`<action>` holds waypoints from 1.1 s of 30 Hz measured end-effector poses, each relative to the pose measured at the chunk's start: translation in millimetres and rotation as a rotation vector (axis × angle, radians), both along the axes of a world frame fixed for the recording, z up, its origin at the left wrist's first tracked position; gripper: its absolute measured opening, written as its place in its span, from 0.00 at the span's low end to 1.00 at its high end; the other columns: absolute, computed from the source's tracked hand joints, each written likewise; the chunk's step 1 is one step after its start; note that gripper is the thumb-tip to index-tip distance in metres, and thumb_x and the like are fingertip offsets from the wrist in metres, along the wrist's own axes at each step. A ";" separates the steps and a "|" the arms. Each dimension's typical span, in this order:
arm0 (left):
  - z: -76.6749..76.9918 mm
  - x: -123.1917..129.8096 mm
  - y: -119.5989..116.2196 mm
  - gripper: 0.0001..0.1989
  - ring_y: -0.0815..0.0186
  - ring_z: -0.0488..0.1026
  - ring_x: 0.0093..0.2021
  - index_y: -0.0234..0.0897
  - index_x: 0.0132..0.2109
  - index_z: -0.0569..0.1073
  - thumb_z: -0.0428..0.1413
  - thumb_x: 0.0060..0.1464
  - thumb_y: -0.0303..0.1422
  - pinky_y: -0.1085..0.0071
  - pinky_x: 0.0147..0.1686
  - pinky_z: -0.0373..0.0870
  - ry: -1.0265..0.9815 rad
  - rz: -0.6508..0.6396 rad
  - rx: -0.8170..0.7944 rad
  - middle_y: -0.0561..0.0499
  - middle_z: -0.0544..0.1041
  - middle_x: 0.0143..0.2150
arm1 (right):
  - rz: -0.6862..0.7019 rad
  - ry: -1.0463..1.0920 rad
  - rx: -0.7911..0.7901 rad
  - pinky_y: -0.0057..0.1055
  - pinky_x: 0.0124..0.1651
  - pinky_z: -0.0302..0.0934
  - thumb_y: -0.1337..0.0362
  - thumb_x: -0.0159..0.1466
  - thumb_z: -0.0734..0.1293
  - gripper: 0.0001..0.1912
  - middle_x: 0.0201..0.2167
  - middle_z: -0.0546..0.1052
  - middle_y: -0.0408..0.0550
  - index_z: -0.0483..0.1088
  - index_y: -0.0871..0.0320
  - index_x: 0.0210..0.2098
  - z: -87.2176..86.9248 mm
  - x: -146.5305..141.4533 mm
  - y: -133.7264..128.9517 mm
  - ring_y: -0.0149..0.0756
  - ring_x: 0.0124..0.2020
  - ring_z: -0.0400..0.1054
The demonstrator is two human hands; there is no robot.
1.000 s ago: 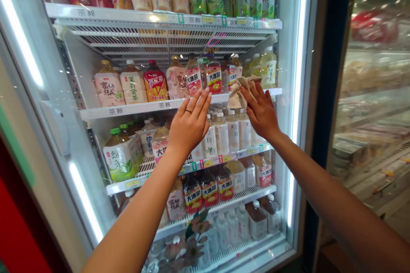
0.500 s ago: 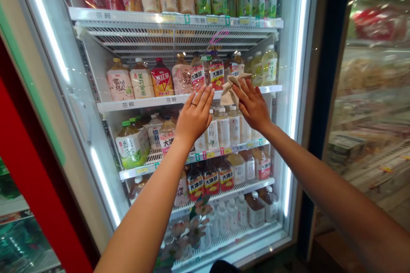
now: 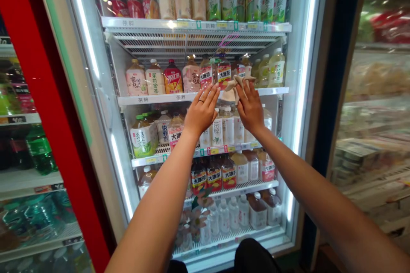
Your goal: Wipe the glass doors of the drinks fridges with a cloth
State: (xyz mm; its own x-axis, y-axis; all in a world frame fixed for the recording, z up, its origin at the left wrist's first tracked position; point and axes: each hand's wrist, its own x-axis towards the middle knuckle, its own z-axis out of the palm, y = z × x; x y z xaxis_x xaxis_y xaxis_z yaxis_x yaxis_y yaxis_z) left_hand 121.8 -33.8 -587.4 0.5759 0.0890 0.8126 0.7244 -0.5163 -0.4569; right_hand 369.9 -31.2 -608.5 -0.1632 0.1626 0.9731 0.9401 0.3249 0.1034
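My left hand lies with its fingers stretched out against the glass door of a drinks cooler. A dark ring is on one finger. Just to its right, my right hand presses a beige cloth on the same glass, the fingers over its lower part. Cloth folds stick out above and to the left of those fingers. Behind the glass, at hand height, is a white shelf of bottled teas, among them a red-labelled bottle. Both forearms hide parts of the lower shelves.
Green-capped bottles fill part of the top shelf. A bright light strip runs down the cooler's left side. Left of a red post stands another drinks shelf. Blurred goods show at the right. A dark-clothed knee is at the bottom.
The view has shifted left, so the cooler sits further right and more of the left-hand shelf shows. My right hand has turned more upright on the cloth; my left hand stays flat on the glass.
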 end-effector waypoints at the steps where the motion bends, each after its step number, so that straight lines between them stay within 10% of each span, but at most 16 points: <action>1: 0.0 -0.1 -0.3 0.38 0.55 0.48 0.84 0.29 0.82 0.49 0.47 0.69 0.27 0.52 0.83 0.46 -0.001 0.011 0.004 0.43 0.53 0.83 | 0.003 -0.023 -0.010 0.61 0.83 0.44 0.63 0.77 0.54 0.37 0.83 0.50 0.37 0.43 0.40 0.82 -1.8 4.5 -1.8 0.48 0.84 0.42; 23: -1.7 -6.3 -9.9 0.41 0.54 0.44 0.84 0.27 0.83 0.41 0.46 0.68 0.26 0.51 0.83 0.47 -0.160 0.072 -0.019 0.40 0.49 0.84 | 0.087 0.195 0.061 0.69 0.81 0.46 0.69 0.73 0.55 0.41 0.83 0.52 0.39 0.46 0.41 0.82 10.4 -22.3 11.0 0.53 0.84 0.41; 33: -32.9 -34.9 -9.2 0.39 0.57 0.49 0.83 0.32 0.83 0.40 0.44 0.71 0.28 0.51 0.82 0.51 -0.173 0.087 -0.037 0.43 0.51 0.83 | 0.132 -0.165 -0.064 0.63 0.83 0.48 0.70 0.72 0.58 0.44 0.83 0.50 0.33 0.42 0.36 0.82 -8.2 -18.2 -9.9 0.49 0.84 0.41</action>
